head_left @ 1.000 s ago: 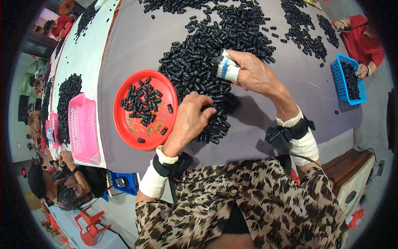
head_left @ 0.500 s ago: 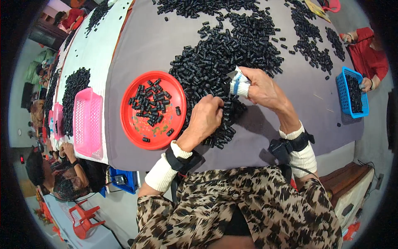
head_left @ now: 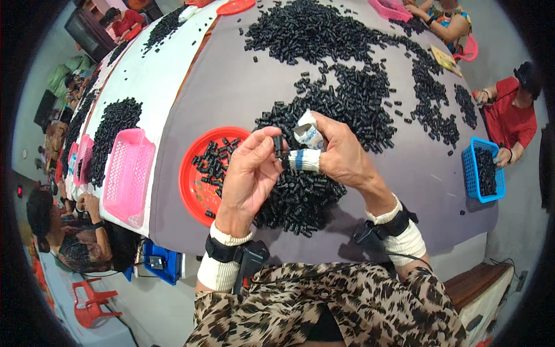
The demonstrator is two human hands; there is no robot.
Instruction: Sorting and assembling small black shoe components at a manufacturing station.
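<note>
My left hand [head_left: 247, 176] pinches a small black cylindrical piece [head_left: 278, 146] upright between thumb and fingertips, over the heap. Close to its right, my right hand [head_left: 346, 153] is closed on a tool wrapped in white cloth with blue marks [head_left: 309, 134]; a striped white band [head_left: 304, 160] shows by its fingers. The working part of the tool is hidden, and I cannot tell whether it touches the piece. Below both hands spreads a heap of similar black pieces [head_left: 309, 199]. A round red tray [head_left: 193, 194] with more of them lies beside my left hand, which partly covers it.
A pink basket [head_left: 139, 173] stands on the white cloth at left, near another black heap [head_left: 118, 118]. At right, a person in red [head_left: 509, 115] has a hand at a blue basket [head_left: 471, 173] of pieces. More black piles [head_left: 312, 32] lie at the far side.
My left hand has come up from the heap and now holds a black piece, palm turned upward. The right hand has lowered slightly, bringing the wrapped tool close to it. The view has tilted up.
</note>
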